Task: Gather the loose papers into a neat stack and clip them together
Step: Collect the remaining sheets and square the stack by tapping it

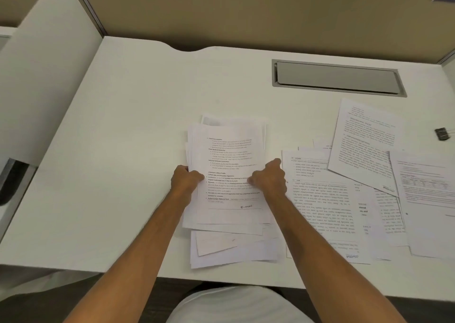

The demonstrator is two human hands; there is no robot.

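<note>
Two bare hands are gripping a rough stack of papers (229, 170) near the middle front of a smooth white desk (123, 125). The left hand (185, 178) is pinching the stack's left edge, and the right hand (268, 178) is clamping the right edge, thumb lying on the printed top sheet. The thin white sheets are sitting unevenly, with corners poking out at the near end. More loose sheets (364, 175), covered in dense print, are lying fanned and overlapping to the right, flat on the desk. A small black binder clip (442, 134) is resting near the desk's right edge, apart from the sheets. A long grey rectangular cable hatch (337, 77) is sitting flush in the desk's far side.
</note>
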